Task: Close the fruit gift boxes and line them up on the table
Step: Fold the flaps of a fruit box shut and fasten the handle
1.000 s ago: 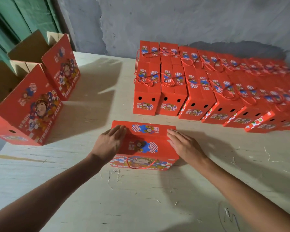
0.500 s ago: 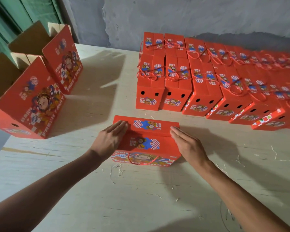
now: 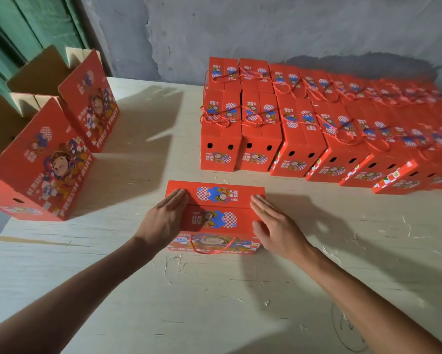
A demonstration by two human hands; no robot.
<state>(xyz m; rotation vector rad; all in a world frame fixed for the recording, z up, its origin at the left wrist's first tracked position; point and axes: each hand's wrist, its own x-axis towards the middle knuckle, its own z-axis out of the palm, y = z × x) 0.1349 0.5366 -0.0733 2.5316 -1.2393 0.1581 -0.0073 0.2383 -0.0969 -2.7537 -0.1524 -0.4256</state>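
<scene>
We stand at a pale wooden bench that carries everything here. Along its far right side run the rows of closed boxes, packed side by side with their short ends facing us and their long axes pointing away from us. Two open boxes wait at the left edge, flaps up.

Between them, right in front of us, sits the box in hand, its long axis running left to right, so it lies crosswise to the finished rows. We judge that it needs a quarter turn before it slides up to join the near row's left end.

Our left hand lies flat on the box's left end, and our right hand flat on its right end. Each grip is spread, fingers straight, pressing the top flaps down rather than clasping. Both hands are equally close; the rows lie ahead and to the right.
</scene>
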